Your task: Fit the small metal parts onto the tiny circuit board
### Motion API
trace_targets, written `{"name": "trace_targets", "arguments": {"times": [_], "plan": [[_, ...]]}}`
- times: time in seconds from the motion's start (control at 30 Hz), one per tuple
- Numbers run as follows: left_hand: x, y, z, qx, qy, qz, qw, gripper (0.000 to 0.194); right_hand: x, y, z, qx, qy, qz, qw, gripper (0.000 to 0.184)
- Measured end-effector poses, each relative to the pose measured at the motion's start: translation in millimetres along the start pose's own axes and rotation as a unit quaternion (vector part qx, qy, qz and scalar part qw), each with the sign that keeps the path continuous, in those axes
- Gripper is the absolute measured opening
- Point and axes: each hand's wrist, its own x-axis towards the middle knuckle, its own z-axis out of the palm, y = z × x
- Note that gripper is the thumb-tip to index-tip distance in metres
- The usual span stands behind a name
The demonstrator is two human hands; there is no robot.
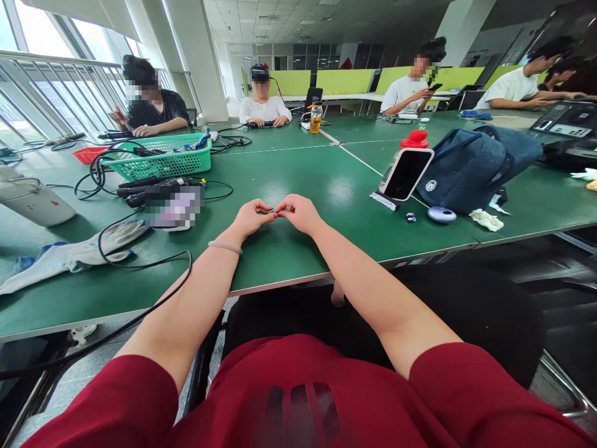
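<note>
My left hand (pixel 254 218) and my right hand (pixel 298 213) meet fingertip to fingertip just above the green table (pixel 280 264). Both are closed in a pinch. Between the fingertips is a tiny, shiny, metal-looking piece (pixel 272 212), too small to name and mostly hidden by the fingers. A pale bangle (pixel 225 247) circles my left wrist. Nothing else lies within touch of either hand.
To the left are a green basket (pixel 163 163), black cables, a white glove (pixel 88 249) and a grey container (pixel 35 196). On the right a phone (pixel 408 173) leans on a stand beside a blue backpack (pixel 466 165). Several people sit around the table.
</note>
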Motion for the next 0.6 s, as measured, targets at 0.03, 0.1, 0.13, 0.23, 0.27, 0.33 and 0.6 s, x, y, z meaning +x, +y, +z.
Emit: {"name": "trace_targets", "arguments": {"times": [0.03,0.1,0.13,0.23,0.27,0.33,0.6], "plan": [[-0.6,1.3,0.3,-0.014,-0.005,-0.001,1.0,0.04,-0.1,-0.5,0.2,0.002,0.004,-0.005,1.0,0.009],[-1.9,3.8,0.7,-0.041,-0.012,-0.007,0.999,0.041,-0.2,-1.1,0.1,0.004,0.007,-0.01,1.0,0.013],[-2.6,4.9,0.9,-0.051,-0.013,-0.01,0.999,0.042,-0.2,-1.2,0.1,0.003,0.009,-0.011,1.0,0.014],[-4.3,7.8,1.1,-0.066,-0.011,-0.016,0.998,0.044,-0.1,-1.1,-0.2,0.003,0.018,-0.012,1.0,0.015],[-4.7,8.5,1.2,-0.068,-0.011,-0.017,0.997,0.044,-0.1,-1.1,-0.2,0.003,0.022,-0.011,1.0,0.014],[-5.3,9.5,1.4,-0.071,-0.013,-0.02,0.997,0.045,-0.2,-1.0,-0.3,0.001,0.026,-0.009,1.0,0.013],[-5.6,9.9,1.8,-0.123,-0.035,-0.034,0.991,0.047,-1.2,-1.0,0.5,-0.001,0.023,-0.018,1.0,0.015]]}}
